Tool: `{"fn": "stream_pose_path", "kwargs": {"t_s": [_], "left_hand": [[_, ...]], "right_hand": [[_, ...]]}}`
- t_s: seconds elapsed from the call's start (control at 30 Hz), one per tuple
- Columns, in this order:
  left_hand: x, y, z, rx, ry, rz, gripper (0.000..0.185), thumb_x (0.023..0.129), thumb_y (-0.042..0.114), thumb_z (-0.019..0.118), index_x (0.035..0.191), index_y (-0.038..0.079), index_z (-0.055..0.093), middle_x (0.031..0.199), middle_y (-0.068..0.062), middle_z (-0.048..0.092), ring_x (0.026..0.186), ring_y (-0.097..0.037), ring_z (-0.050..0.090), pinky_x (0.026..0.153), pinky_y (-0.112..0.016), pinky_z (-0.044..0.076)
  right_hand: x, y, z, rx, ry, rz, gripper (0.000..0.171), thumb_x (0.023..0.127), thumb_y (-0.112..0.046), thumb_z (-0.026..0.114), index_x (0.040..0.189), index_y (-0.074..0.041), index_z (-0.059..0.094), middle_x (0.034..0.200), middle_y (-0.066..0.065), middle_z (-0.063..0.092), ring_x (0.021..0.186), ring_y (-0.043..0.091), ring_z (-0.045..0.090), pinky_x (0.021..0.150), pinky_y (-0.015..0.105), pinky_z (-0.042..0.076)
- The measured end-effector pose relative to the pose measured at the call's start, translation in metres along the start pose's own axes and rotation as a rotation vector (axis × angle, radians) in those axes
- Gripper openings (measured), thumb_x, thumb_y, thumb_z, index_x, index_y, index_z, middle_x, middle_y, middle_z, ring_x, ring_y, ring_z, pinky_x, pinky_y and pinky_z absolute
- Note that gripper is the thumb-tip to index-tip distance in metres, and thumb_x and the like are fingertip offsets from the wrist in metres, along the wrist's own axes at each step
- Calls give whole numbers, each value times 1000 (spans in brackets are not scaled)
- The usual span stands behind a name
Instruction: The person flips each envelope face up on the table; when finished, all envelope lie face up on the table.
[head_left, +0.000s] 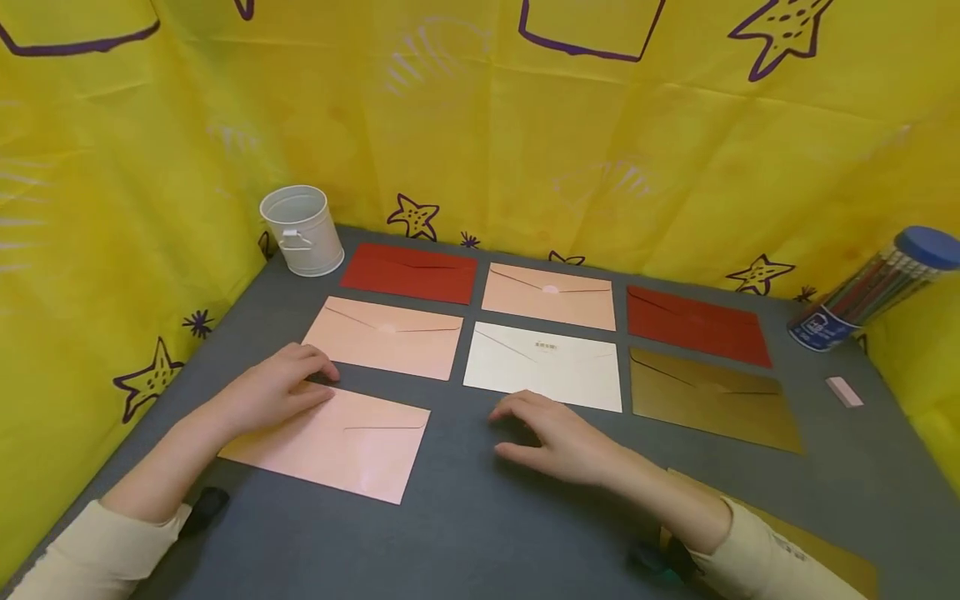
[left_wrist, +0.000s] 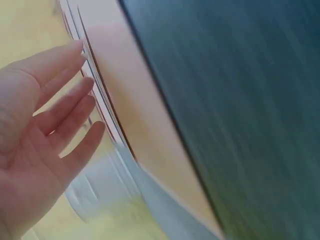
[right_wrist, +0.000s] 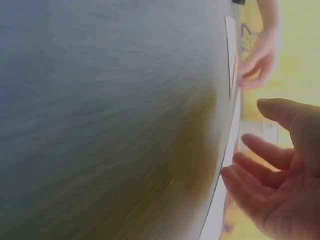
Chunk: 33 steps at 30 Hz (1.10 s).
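Note:
Over the far left part of a pink envelope (head_left: 367, 458) hovers my left hand (head_left: 273, 387), its fingers loosely bent and holding nothing. In the left wrist view the fingers (left_wrist: 75, 107) are spread a little beside the envelope's edge. My right hand (head_left: 558, 437) is just in front of a white envelope (head_left: 543, 371), thumb and fingers apart with nothing between them. A peach envelope (head_left: 390, 337) lies just beyond the left hand. Under the right forearm, a gold envelope (head_left: 817, 546) is partly hidden.
Red envelopes (head_left: 408, 275) (head_left: 697, 325), a peach one (head_left: 551, 296) and a gold one (head_left: 712, 400) lie in rows on the grey table. A white bucket (head_left: 303, 233) stands back left. At the right are a tub of pencils (head_left: 862, 292) and a pink eraser (head_left: 844, 392). Yellow cloth surrounds the table.

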<state>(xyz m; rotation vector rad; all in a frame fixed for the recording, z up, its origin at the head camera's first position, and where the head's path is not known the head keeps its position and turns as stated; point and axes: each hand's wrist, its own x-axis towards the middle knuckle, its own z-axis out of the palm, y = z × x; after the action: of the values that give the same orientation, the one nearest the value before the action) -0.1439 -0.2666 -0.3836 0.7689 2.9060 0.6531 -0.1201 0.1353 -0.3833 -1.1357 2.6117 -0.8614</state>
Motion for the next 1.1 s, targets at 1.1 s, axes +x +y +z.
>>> {"fn": "stream_pose_path", "kwargs": {"t_s": [1.1], "left_hand": [[49, 163, 81, 96, -244, 747, 32, 98, 32, 59, 125, 14, 62, 129, 1, 57, 120, -12, 52, 95, -26, 45]], "right_hand": [[-128, -10, -23, 66, -170, 413, 88, 89, -63, 56, 157, -17, 22, 163, 10, 6, 146, 38, 5, 104, 67, 25]]}}
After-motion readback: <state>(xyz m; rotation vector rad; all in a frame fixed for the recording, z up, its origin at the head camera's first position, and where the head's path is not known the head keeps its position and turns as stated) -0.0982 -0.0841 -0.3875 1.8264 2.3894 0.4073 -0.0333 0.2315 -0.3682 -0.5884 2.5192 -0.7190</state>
